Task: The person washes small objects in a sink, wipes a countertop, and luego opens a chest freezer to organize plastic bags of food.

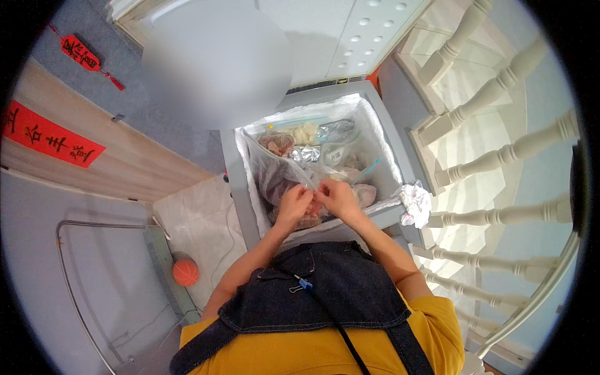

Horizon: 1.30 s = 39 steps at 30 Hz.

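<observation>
My left hand (pixel 294 204) and my right hand (pixel 336 194) are close together over the near part of a frost-lined chest freezer (pixel 386 213). Both pinch the edge of a clear plastic bag (pixel 283 168), fingertips almost touching. Pinkish frozen food, perhaps meat, shows just beneath my fingers. Deeper in the freezer are a bag of reddish-brown food (pixel 277 143), pale lumps (pixel 305 133) in a zip bag and a silvery foil package (pixel 307 153). Right of my right hand a bag with a blue zip strip (pixel 368 170) lies above another pinkish package (pixel 364 194).
The raised freezer lid (pixel 318 51) stands behind, partly covered by a blurred disc. A crumpled white cloth or paper (pixel 416 204) rests on the right rim. Stair balusters (pixel 501 213) rise at right. An orange ball (pixel 185 272) lies on the left floor near a cable (pixel 228 234).
</observation>
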Motion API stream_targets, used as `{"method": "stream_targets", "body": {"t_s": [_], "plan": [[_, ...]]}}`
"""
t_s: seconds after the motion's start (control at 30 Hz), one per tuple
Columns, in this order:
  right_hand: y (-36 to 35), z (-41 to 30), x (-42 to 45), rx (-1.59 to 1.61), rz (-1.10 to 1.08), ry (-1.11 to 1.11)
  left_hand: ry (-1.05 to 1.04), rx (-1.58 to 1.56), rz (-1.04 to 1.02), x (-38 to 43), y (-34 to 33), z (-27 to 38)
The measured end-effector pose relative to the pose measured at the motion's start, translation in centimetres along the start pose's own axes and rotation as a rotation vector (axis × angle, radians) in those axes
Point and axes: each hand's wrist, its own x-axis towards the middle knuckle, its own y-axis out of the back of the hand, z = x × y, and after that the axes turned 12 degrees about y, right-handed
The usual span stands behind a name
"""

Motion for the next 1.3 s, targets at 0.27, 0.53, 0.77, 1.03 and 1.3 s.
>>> {"method": "stream_targets", "body": {"t_s": [0.27, 0.53, 0.77, 1.03, 1.3], "plan": [[-1.1, 0.8, 0.0, -0.408, 0.036, 0.323, 0.057, 0.458, 0.082, -0.5, -0.4, -0.6], [-1.0, 1.7, 0.1, -0.399, 0.196, 0.152, 0.443, -0.157, 0.063, -1.7, 2.9, 8.2], [-0.2, -1.3, 0.8, -0.311, 0.143, 0.485, 0.027, -0.003, 0.286, -1.0, -0.1, 2.3], [0.4, -3.1, 0.1, -0.028, -0.002, 0.451, 0.017, -0.029, 0.191, -0.7, 1.1, 4.0], [0.1, -2.0, 1.2, -0.370, 0.029, 0.626, 0.011, 0.124, 0.209, -0.5, 0.9, 3.2]]}}
